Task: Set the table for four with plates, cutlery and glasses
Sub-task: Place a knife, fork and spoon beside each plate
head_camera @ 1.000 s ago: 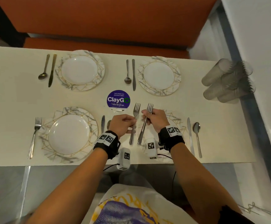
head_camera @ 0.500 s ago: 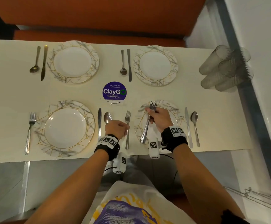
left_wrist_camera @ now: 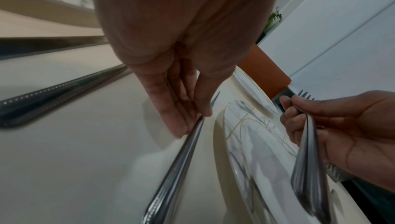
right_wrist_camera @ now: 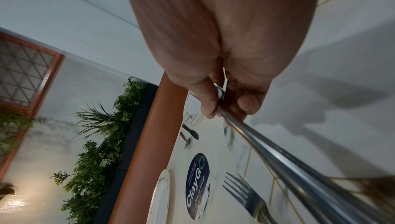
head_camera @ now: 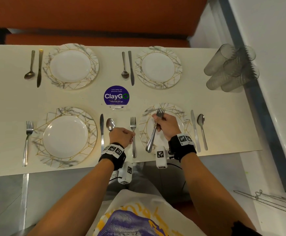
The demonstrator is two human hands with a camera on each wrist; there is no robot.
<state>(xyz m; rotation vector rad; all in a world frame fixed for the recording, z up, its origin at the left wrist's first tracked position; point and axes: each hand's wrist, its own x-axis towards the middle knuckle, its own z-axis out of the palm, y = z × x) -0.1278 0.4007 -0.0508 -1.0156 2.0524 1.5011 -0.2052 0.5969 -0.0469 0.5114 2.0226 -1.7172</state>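
Four marbled plates are laid out on the cream table. My left hand pinches the handle of a fork that lies flat just left of the near right plate. The left wrist view shows thumb and fingertips on that fork. My right hand hovers over the near right plate, gripping what look like two stacked forks, tines pointing away. The right wrist view shows their handles running through that hand. Several tumblers lie grouped at the far right.
Each far plate has a spoon and knife on its left. The near left plate has a fork on its left, a knife and spoon on its right. A round purple sticker marks the centre. An orange bench runs behind.
My left hand has brought its fork down flat onto the table, left of the near right plate. My right hand has drifted right over that plate with its forks.
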